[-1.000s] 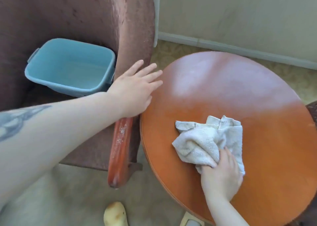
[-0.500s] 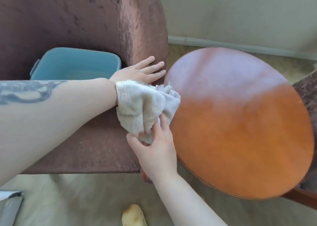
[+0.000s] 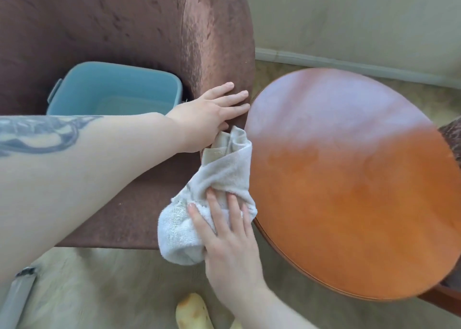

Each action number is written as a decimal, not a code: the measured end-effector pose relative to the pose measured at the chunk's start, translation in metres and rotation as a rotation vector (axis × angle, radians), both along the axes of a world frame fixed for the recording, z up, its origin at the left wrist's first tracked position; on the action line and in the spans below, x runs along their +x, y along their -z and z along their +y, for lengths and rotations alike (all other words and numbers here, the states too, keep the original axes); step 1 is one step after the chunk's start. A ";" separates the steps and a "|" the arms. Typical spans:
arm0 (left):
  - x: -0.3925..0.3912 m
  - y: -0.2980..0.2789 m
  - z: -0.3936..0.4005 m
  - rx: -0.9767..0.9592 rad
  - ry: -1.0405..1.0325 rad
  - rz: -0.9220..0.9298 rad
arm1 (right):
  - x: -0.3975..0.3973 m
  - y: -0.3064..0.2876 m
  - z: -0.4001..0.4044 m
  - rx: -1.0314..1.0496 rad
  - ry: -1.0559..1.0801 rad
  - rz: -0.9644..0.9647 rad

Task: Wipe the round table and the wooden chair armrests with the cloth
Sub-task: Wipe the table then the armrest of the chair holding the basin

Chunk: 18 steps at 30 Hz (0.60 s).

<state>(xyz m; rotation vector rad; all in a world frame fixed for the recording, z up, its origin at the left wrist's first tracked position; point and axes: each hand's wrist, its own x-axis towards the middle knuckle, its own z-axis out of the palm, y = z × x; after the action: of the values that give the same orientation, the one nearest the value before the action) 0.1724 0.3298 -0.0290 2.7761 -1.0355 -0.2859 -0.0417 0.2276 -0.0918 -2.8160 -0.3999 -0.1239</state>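
Observation:
The white terry cloth [image 3: 212,186] is draped along the chair's wooden armrest, which it hides completely. My right hand [image 3: 229,241] lies on the cloth's lower end, fingers wrapped over it and pressing it down. My left hand [image 3: 212,114] rests flat with fingers spread on the brown velvet chair arm [image 3: 214,41] just above the cloth. The round orange-brown table [image 3: 349,179] stands right beside the cloth, its top bare and glossy.
A blue plastic tub [image 3: 112,91] sits on the brown chair seat [image 3: 112,216]. A beige carpet [image 3: 99,291] covers the floor, with a yellowish slipper toe [image 3: 193,312] at the bottom edge. A second chair's edge [image 3: 451,139] shows at far right.
My right hand carried the cloth off the table top to the chair armrest and slid down it. My left hand stayed on the chair arm.

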 end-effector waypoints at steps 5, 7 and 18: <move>0.000 -0.005 -0.004 -0.003 -0.033 0.017 | 0.069 -0.018 -0.008 0.168 0.150 0.053; 0.000 -0.005 -0.003 0.004 -0.059 0.023 | 0.058 -0.019 0.011 0.239 0.241 0.057; 0.002 0.002 0.000 -0.039 -0.064 0.003 | 0.041 -0.017 -0.018 0.318 0.126 0.052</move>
<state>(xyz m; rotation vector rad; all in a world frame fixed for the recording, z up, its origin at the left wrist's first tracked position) 0.1742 0.3294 -0.0305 2.7670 -0.9394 -0.2587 -0.0011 0.2095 -0.0745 -2.5222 -0.1722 -0.1286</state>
